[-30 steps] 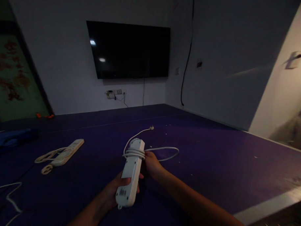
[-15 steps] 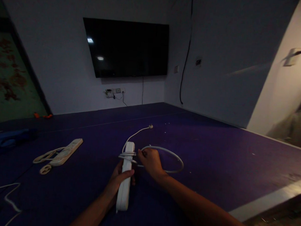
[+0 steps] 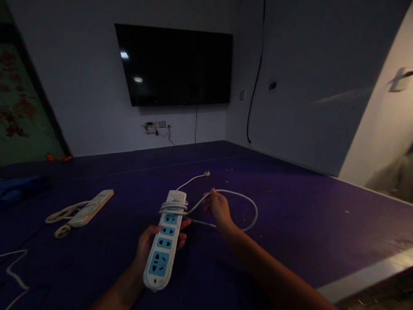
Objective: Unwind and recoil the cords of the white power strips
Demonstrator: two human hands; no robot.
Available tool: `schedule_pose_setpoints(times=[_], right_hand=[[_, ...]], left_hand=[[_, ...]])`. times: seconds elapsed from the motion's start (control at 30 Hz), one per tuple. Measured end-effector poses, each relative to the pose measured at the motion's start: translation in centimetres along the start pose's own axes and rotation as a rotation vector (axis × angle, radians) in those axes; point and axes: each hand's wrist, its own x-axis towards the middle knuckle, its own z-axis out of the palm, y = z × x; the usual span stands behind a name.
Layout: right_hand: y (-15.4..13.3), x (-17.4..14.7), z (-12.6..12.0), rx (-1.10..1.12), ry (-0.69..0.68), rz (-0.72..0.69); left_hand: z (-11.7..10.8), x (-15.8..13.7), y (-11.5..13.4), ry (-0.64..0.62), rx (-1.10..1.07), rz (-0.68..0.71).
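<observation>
A white power strip with blue socket panels faces up toward me, tilted over the purple surface. Around its middle, my left hand is closed, with the thumb at the left edge and fingertips showing at the right. Several turns of white cord wrap the strip's far end. My right hand pinches that cord to the right of the strip, and a loose loop curves out beyond the hand. The cord's plug lies on the surface past the strip's far end.
To the left lies a second power strip with its cord bundled on it. A white cable runs at the lower left, and blue cloth lies behind it. A television hangs on the far wall above wall sockets.
The power strip has turned from edge-on to sockets facing me. My right hand has moved slightly right and up with the cord, drawing it away from the strip.
</observation>
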Motion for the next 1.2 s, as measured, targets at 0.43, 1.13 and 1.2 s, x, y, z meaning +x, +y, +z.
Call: schedule_pose_setpoints(times=[0.43,1.13,1.2], right_hand=[[0.9,-2.3,1.6,-0.011,-0.563,0.265],[-2.0,-0.1,-0.1,0.304,-0.142,-0.072],[-1.6,0.4,-0.6,0.247,-0.066,-0.024]], left_hand=[[0.0,-0.4,0.8,-0.030,0.016,-0.085],[-0.5,0.5,-1.2,0.194,0.341,-0.074],[-0.3,0.3,-1.1,0.157,0.322,-0.067]])
